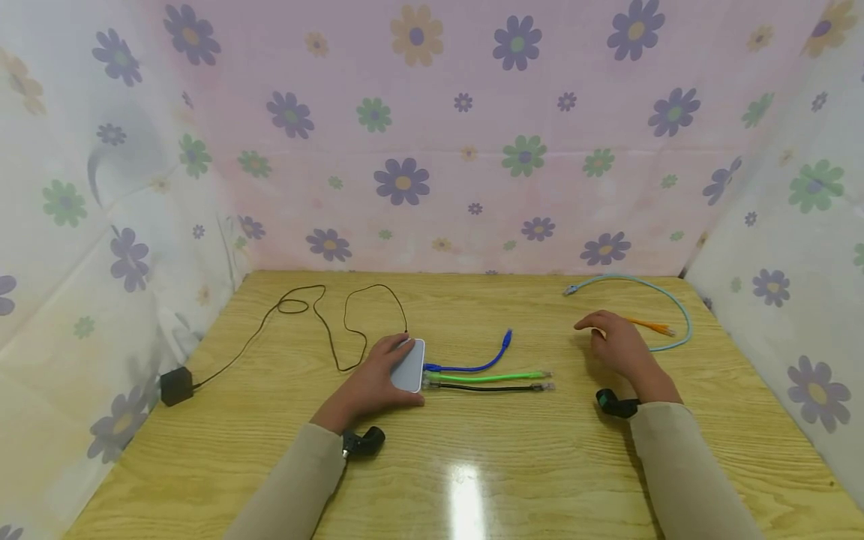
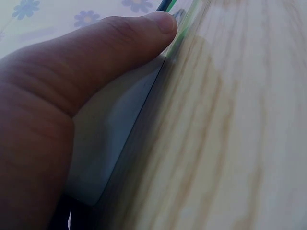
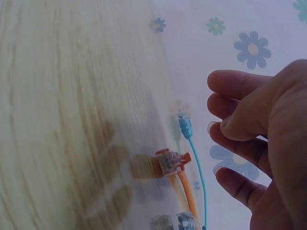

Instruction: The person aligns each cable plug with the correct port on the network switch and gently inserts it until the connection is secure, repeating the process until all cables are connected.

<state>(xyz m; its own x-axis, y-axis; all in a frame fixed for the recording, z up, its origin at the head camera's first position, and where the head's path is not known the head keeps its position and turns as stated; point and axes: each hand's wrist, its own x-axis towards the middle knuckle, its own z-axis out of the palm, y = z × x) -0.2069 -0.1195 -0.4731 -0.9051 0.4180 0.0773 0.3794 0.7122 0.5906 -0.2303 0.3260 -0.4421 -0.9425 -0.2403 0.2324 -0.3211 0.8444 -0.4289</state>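
Note:
My left hand (image 1: 371, 379) grips a small white-edged network box (image 1: 412, 367), thumb along its near side and fingers at the far side. The left wrist view shows the thumb lying against the box's pale side (image 2: 120, 124), close over the wood. Blue (image 1: 475, 368), green (image 1: 489, 377) and black (image 1: 486, 388) network cables run from the box's right side, their other plugs loose. My right hand (image 1: 624, 349) hovers over the table with bent, loose fingers and nothing between them. Nearest it is an orange cable (image 1: 651, 325), partly hidden by the hand in the head view.
A light blue cable (image 1: 675, 300) curves around the orange one at the right. From the box's far side a thin black cord (image 1: 317, 300) loops left to a black power adapter (image 1: 177, 386) near the left edge. Flowered cloth (image 1: 432, 135) surrounds the wooden table (image 1: 526, 465).

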